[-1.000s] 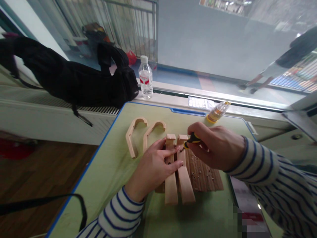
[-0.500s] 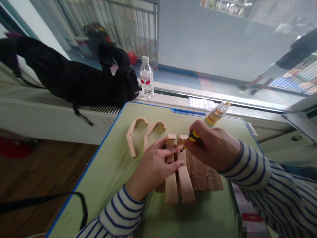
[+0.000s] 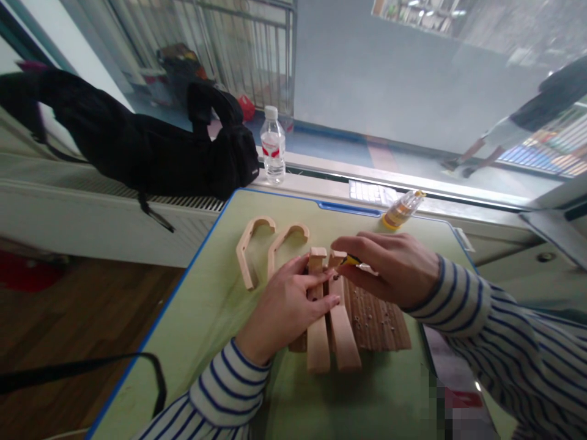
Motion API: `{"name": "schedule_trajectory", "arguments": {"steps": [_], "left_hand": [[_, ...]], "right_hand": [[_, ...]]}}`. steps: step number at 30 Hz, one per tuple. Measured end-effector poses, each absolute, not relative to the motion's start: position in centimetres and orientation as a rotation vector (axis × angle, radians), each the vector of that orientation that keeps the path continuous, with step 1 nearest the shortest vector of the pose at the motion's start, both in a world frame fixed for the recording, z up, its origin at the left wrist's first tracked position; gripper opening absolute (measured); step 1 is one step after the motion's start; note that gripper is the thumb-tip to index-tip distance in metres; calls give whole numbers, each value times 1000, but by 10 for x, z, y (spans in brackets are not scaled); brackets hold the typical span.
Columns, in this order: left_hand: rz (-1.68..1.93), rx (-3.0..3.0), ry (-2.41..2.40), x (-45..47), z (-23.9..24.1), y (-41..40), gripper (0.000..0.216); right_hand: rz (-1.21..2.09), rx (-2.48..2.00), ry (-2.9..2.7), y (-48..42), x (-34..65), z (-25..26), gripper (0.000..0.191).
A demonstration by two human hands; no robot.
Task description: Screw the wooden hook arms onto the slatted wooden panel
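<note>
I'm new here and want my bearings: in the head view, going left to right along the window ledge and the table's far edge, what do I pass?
black fabric backpack → clear plastic water bottle with a white cap → small amber bottle with a yellow end, lying on its side

The left hand (image 3: 288,305) lies flat, fingers spread toward two o'clock; the right hand (image 3: 389,269), at its three o'clock, curls closed, knuckles up.

Pale wood slats (image 3: 330,330) lie on a light green bench (image 3: 215,305) edged in blue. Sleeves (image 3: 495,342) are white with navy stripes. The screwdriver (image 3: 352,261) is yellow and black; the bag (image 3: 151,150) is black.
</note>
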State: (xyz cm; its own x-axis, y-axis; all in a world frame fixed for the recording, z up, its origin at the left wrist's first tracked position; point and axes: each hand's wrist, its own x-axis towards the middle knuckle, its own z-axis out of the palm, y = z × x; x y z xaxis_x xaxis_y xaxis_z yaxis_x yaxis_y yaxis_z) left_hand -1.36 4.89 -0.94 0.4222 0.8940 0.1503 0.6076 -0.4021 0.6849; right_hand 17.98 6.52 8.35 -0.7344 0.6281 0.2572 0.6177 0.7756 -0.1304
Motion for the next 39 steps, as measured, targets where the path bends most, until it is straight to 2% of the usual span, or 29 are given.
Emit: {"name": "schedule_trajectory", "arguments": {"steps": [6,12,20,29,36,39], "left_hand": [[687,2123,1268,-15,-14,50,46],[692,2103,1260,-14,-14,49,46],[701,2092,1268,-13,-15,49,44],[695,2126,1278,-14,-17,50,45],[694,2124,1261,-15,-12,48,43],[705,2126,1265,-15,-11,48,43]], "right_hand": [[55,-1005,-2778,64,180,92,26],[82,-1039,-2716,63,181,89,17],[90,-1146,-2618,63,176,87,15],[30,-1360,-2483,61,174,78,20],[40,-1174,-2547,64,178,81,22],[13,-1149,-2588,63,177,83,33]]}}
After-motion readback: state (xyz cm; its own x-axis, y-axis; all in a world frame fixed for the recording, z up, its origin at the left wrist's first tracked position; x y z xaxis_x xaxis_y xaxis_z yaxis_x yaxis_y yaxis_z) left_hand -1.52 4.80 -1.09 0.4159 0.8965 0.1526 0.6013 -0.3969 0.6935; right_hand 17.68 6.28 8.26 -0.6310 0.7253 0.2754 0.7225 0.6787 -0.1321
